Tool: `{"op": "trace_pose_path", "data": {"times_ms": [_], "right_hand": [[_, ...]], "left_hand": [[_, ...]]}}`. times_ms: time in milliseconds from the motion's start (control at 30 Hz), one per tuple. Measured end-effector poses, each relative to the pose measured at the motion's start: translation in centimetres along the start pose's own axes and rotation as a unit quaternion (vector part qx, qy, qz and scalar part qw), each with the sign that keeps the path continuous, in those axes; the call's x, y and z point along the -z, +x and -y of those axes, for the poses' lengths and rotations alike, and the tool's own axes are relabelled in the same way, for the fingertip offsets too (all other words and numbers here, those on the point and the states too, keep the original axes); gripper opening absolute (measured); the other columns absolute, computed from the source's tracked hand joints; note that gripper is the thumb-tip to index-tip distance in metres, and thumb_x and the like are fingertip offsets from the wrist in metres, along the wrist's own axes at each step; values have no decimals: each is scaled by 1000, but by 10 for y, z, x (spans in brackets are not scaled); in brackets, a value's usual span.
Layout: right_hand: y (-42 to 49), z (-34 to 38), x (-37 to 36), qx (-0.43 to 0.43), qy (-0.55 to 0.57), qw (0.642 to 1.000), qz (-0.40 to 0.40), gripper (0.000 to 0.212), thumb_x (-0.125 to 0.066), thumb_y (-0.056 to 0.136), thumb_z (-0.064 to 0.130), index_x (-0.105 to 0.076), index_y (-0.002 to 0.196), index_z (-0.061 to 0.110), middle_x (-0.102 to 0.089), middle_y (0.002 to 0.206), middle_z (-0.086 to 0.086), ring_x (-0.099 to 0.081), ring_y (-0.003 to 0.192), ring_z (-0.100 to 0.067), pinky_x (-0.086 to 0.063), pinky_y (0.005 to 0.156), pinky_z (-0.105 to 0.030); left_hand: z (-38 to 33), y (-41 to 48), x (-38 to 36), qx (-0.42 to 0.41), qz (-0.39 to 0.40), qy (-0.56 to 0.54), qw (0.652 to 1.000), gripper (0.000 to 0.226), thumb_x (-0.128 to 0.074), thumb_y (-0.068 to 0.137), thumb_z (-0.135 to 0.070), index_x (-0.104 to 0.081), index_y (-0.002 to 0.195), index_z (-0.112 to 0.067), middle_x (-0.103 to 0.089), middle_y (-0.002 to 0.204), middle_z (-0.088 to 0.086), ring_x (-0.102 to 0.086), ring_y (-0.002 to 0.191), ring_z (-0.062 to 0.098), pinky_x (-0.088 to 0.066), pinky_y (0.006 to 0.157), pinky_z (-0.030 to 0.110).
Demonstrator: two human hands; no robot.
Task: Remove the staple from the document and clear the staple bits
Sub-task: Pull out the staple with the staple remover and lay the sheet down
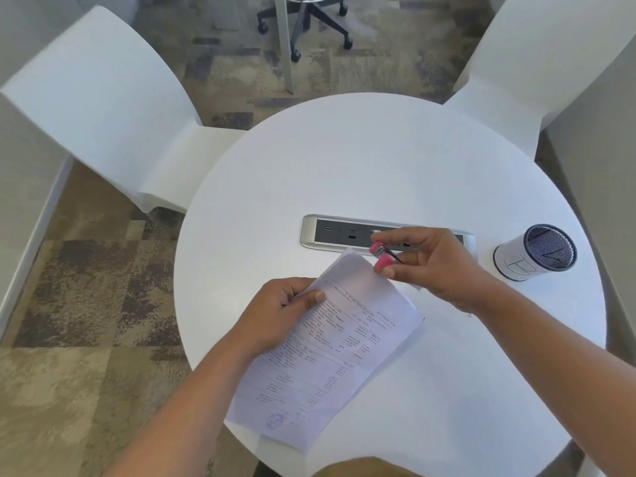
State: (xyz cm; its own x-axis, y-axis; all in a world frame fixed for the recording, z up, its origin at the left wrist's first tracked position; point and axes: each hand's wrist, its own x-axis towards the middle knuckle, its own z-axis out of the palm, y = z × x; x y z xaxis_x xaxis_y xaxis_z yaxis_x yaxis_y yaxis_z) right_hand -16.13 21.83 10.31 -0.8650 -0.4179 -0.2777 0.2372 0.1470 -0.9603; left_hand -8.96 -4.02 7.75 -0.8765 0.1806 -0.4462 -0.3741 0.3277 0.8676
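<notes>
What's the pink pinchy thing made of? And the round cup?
The pink staple remover looks like smooth plastic grips with dark, probably metal, claws; blur hides detail. The white round cup shows dark woven mesh inside and a matte white wrap outside, perhaps paper.

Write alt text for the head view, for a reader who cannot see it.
A person's right hand holds a pink staple remover at the top corner of a printed white paper document, which the left hand grips over a round white table.
</notes>
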Motion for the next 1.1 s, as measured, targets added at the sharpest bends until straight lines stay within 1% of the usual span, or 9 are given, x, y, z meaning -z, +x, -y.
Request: {"op": "trace_pose_path", "data": {"times_ms": [67,133,233,300,400,600,767,933,1100], "right_hand": [[-1,4,-5,24,-88,996,10,47,-84,73,11,-71,116,23,-73,108,4,-73,98,-21,-53,95,-35],[-3,8,-8,30,-145,989,10,46,-83,74,15,-70,117,25,-72,109,6,-71,100,-18,-51,99,-37],[-7,16,-12,15,-189,982,16,45,-82,74,10,-70,114,25,-75,101,7,-72,91,-7,-54,92,-24],[-9,21,-18,18,-231,973,20,47,-83,72,13,-68,115,26,-73,100,12,-68,81,0,-53,83,-17],[-8,22,-22,26,-286,958,14,48,-86,70,28,-68,115,31,-70,97,18,-58,74,-2,-55,79,-21],[-9,25,-26,28,-304,952,19,37,-90,64,32,-74,98,31,-70,89,16,-61,74,-5,-57,75,-28],[-9,25,-28,57,-353,933,44,31,-85,68,39,-74,97,35,-71,94,18,-64,90,-5,-56,79,-32],[-7,20,-30,76,-363,928,30,30,-79,69,48,-73,88,25,-70,84,11,-65,86,-11,-56,78,-40],[-7,13,-33,105,-383,918,11,25,-74,72,47,-71,84,25,-65,75,15,-63,80,-14,-56,73,-42]], "left_hand": [[-1,-2,0,-3,3,2,1000,21,-59,99,-31,-77,89,-29,-77,85,-5,-73,75,14,-54,69,27],[-1,-5,-1,-4,3,4,1000,21,-59,99,-31,-77,90,-27,-77,85,-3,-74,76,17,-55,70,31],[-1,-8,-2,-8,6,1,1000,20,-59,99,-30,-77,91,-29,-78,87,-2,-75,78,20,-55,72,33],[-3,-10,-3,-13,10,3,1000,22,-59,100,-30,-77,88,-34,-78,86,-4,-74,76,17,-55,71,31],[-2,-12,-4,-16,11,15,1000,21,-59,100,-31,-76,89,-36,-78,85,-5,-74,76,16,-55,70,32],[-5,-15,-7,-21,11,31,999,24,-59,99,-32,-75,82,-39,-75,80,-9,-70,69,11,-51,66,26],[-5,-15,-10,-22,8,42,999,23,-59,99,-32,-75,84,-38,-76,80,-10,-71,71,12,-53,66,28],[-4,-14,-11,-24,4,45,999,20,-58,100,-33,-75,89,-35,-77,84,-9,-73,73,13,-55,68,29],[-2,-13,-11,-22,3,45,999,20,-58,99,-33,-76,91,-30,-77,85,-6,-73,76,17,-56,71,36]]}}
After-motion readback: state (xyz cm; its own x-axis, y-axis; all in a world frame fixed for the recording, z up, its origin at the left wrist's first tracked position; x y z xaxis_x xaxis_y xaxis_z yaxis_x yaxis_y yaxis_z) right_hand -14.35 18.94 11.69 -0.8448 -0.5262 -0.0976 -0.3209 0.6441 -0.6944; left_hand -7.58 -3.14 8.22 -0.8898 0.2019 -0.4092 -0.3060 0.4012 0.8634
